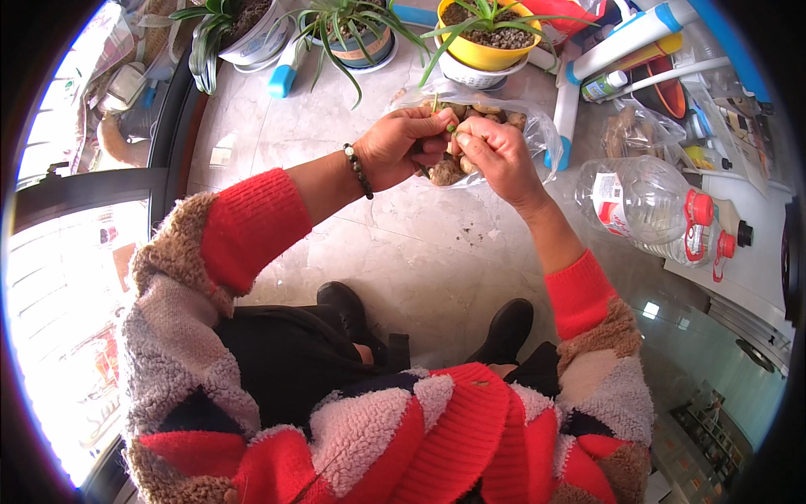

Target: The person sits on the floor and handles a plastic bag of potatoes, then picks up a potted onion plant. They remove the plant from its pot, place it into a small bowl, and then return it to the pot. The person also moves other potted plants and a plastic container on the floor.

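Observation:
My left hand, with a beaded bracelet at its wrist, pinches a small green piece of plant between thumb and fingers. My right hand meets it from the other side, its thumb and forefinger closed on the same green piece. Most of that piece is hidden by the fingers. Directly beneath both hands lies a clear plastic bag, open at the top. Brown, knobbly tubers fill it; their exact kind is hard to tell.
Beyond the bag stand a yellow flowerpot, a blue-grey pot and a white pot. Large clear plastic bottles with red caps lie at right, near a white-and-blue tube frame. Crumbs of soil dot the tiled floor.

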### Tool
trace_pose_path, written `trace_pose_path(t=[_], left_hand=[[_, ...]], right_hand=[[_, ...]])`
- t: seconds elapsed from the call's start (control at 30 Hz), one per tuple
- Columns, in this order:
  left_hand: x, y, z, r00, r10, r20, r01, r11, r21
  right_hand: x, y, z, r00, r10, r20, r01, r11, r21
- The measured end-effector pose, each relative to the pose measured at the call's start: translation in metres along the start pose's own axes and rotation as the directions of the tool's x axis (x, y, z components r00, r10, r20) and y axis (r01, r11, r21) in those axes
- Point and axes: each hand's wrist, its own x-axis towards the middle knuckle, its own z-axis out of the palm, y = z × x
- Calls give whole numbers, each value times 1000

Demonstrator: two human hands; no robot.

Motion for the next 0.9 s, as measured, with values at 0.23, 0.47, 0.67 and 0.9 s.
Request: trace_pose_path(t=[0.23, 0.47, 0.67, 0.9], left_hand=[[-3, 5, 3, 993, -45, -107, 62, 985, 161], [-5, 2, 9, 980, -196, 6, 179, 905, 386], [-7, -1, 12, 977, -213, -21, 207, 914, 350], [-7, -3, 5, 972, -225, 68, 194, 930, 311]], right_hand=[[-2, 1, -21, 907, 391, 159, -396, 656, 643], [1, 5, -21, 863, 492, 117, -470, 696, 543], [1, 4, -7, 954, 296, 36, -297, 929, 221], [2, 8, -15, 939, 295, -173, -259, 944, 204]])
